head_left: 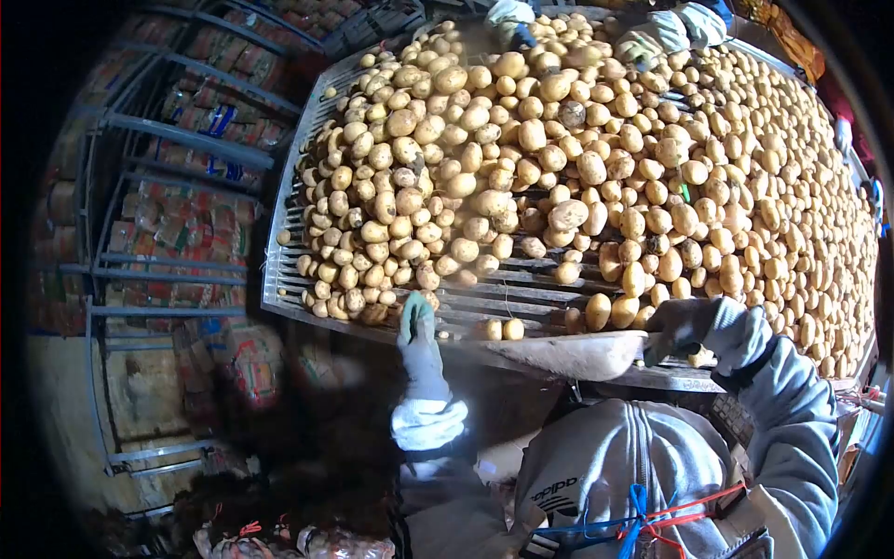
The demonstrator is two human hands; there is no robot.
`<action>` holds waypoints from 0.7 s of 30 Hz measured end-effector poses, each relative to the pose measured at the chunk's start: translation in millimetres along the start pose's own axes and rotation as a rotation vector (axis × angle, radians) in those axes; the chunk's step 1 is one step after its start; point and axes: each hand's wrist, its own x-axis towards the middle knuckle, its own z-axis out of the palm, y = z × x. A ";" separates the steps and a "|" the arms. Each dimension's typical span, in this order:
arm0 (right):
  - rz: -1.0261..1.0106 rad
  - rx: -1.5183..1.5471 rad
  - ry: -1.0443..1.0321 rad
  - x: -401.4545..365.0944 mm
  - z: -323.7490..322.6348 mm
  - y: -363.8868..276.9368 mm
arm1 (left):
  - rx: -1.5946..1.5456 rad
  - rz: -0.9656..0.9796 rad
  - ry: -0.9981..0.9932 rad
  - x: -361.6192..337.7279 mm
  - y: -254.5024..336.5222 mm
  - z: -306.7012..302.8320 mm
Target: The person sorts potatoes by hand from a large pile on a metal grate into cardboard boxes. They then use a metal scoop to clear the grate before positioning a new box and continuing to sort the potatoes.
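Observation:
My left hand [421, 337], in a pale glove with green fingertips, reaches over the front edge of the slatted metal sorting table [521, 287]. Its fingers point forward and are slightly bent, with no object visible in them. Beside it, a few small potatoes [503, 329] lie along the edge. My right hand [712, 328], in a grey glove with dark fingers, bends down at the right end of a pale trough-like piece [582, 356]. Shadow hides much of its fingers; a potato [700, 358] shows just beneath them. Many potatoes [577, 216] cover the table.
Across the table, other people's gloved hands [666, 35] work among the potatoes, with another gloved hand [510, 17] at top centre. A blue metal rack [186, 140] stands left, near stacked packed bags [186, 228]. Filled net bags [345, 543] lie at lower left.

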 end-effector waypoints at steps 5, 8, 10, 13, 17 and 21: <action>-0.180 -0.113 0.182 55.7 16.8 -31.9 | -0.139 -0.086 0.053 -53.5 -5.1 -6.7; -0.460 -0.120 0.465 80.8 37.5 -53.1 | -0.368 -0.208 0.148 -86.1 29.8 14.0; -0.316 -0.349 0.548 99.0 39.4 -72.4 | -0.440 -0.309 0.131 -92.7 31.8 17.3; -0.209 -0.363 0.525 135.4 34.4 -86.3 | -0.392 -0.396 0.056 -101.1 37.8 38.0; -0.264 -0.320 0.501 139.8 33.8 -90.4 | -0.302 -0.288 0.003 -96.5 40.3 46.8; -0.327 -0.275 0.361 107.9 12.3 -76.0 | -0.310 -0.279 -0.207 -125.2 62.2 51.6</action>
